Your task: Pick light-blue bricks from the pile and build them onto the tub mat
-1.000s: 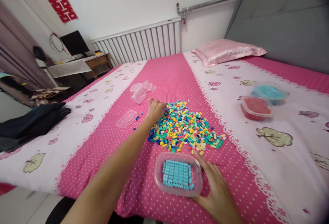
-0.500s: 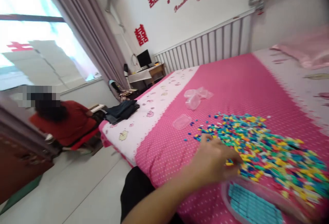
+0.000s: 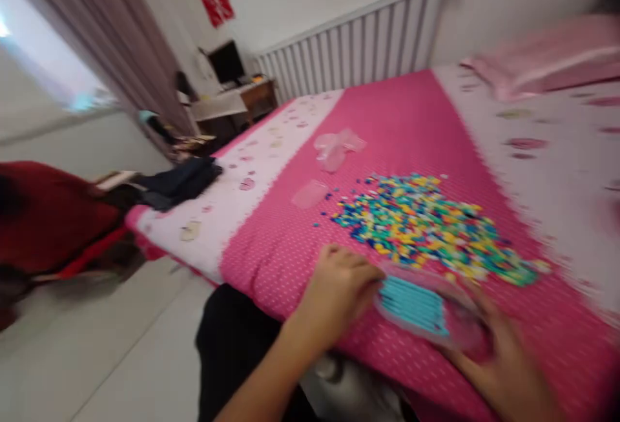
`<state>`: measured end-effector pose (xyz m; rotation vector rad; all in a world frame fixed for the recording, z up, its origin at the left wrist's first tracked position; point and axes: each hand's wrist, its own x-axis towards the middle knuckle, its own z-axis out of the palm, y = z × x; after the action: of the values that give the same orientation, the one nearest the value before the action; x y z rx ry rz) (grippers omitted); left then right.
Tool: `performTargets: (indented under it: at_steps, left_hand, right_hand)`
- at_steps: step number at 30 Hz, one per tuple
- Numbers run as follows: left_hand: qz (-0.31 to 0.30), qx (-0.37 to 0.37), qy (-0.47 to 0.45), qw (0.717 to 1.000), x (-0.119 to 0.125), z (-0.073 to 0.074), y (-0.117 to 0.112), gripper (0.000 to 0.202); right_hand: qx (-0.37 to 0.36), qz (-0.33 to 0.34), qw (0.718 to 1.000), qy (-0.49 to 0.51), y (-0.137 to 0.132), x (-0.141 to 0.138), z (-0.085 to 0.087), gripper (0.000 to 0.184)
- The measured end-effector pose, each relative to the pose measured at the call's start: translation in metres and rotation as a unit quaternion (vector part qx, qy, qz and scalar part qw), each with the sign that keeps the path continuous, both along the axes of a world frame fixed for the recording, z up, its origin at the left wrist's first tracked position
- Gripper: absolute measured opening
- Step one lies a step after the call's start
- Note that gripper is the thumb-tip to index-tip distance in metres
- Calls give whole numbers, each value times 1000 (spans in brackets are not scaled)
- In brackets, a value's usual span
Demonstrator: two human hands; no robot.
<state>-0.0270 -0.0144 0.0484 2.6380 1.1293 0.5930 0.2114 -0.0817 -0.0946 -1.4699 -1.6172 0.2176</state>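
A clear plastic box lies at the bed's near edge, with light-blue pieces packed in rows over its left part. My right hand grips the box's right end, thumb and fingers on opposite sides. At the left end, my left hand has its fingers bent together at the rim beside the blue rows. Motion blur and the hand itself hide what is in those fingertips. Just beyond the box spreads a pile of small multicoloured pieces, blue, yellow, green, red and white.
Several clear plastic containers and a flat clear lid rest on the pink bedspread. Dark folded clothes lie at the bed's left corner. A person in a red top sits at the left. A pink pillow is at right.
My view has turned right and down. My left hand has gone from over the pile to the box's left end. My right hand now shows clearly around the box.
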Motion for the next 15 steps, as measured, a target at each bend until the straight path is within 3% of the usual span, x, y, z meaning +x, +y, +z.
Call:
performTargets:
  at_steps: [2,7,11,15]
  left_hand:
    - [-5,-8,-29,1000,0,0,4,15]
    - [-30,4,-24,999,1,0,13,23]
    - [-40,72,70,994,10,7,15,15]
    - [-93,145,212,962,28,22,24,15]
  right_hand:
    - [-18,-28,999,-20,-9,9,7,81]
    - [-35,-28,998,-42,0,3,22,86]
    - [-45,-31,998,-24,0,0,23,85]
    - [-54,-26,998,-13,-2,1,22,85]
